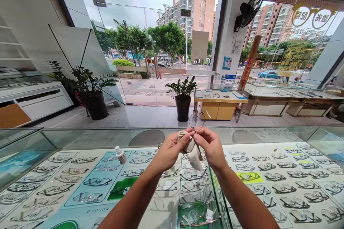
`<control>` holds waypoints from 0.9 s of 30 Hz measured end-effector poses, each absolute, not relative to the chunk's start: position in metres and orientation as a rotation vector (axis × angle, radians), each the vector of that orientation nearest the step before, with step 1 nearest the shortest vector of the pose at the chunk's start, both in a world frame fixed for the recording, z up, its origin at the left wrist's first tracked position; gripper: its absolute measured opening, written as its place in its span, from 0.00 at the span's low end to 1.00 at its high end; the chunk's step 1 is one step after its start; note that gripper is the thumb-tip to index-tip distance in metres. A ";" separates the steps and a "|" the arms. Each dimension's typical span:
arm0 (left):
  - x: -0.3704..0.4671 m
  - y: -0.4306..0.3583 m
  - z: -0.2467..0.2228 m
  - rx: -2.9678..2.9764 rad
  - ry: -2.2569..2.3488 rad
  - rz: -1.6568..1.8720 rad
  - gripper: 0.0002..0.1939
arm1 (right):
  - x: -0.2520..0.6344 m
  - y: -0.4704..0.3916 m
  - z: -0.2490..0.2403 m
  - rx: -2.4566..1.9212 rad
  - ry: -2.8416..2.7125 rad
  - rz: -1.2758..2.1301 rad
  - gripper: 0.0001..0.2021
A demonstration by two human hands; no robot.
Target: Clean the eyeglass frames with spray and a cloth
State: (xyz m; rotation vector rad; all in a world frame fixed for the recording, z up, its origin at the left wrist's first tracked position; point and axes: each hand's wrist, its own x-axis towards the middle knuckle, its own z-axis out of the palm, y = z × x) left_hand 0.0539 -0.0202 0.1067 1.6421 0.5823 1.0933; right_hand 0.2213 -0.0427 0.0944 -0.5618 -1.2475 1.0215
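Observation:
Above the glass counter, a pair of thin-rimmed eyeglasses [197, 120] is held up between my two hands, one round lens standing clear above the fingers. My left hand [172, 147] is closed on a beige cleaning cloth [194, 158], pinching it around the lower part of the glasses. The cloth's loose end hangs down between the hands. With thumb and fingers together, my right hand [212, 147] grips the glasses near the middle of the frame. The cloth and fingers hide the other lens. A small white bottle [120, 155] stands on the counter, left of my hands.
Under the glass counter top [153, 137], many eyeglasses lie in rows on both sides. Across the floor stand a potted plant [183, 103], a larger potted plant [94, 102] and a wooden display table [219, 109]. A black fan [249, 10] hangs on the pillar.

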 end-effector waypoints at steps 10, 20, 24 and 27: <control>0.062 -0.020 0.105 1.588 0.541 1.071 0.21 | 0.223 -0.039 0.093 -0.541 -1.232 1.035 0.07; 0.041 -0.018 0.119 1.696 0.439 0.747 0.22 | 0.225 -0.035 0.093 -0.546 -1.198 1.063 0.07; 0.056 -0.020 0.110 1.641 0.555 0.961 0.23 | 0.226 -0.035 0.092 -0.572 -1.223 1.031 0.07; 0.061 -0.018 0.105 1.623 0.648 1.076 0.27 | 0.226 -0.035 0.093 -0.588 -1.220 1.038 0.08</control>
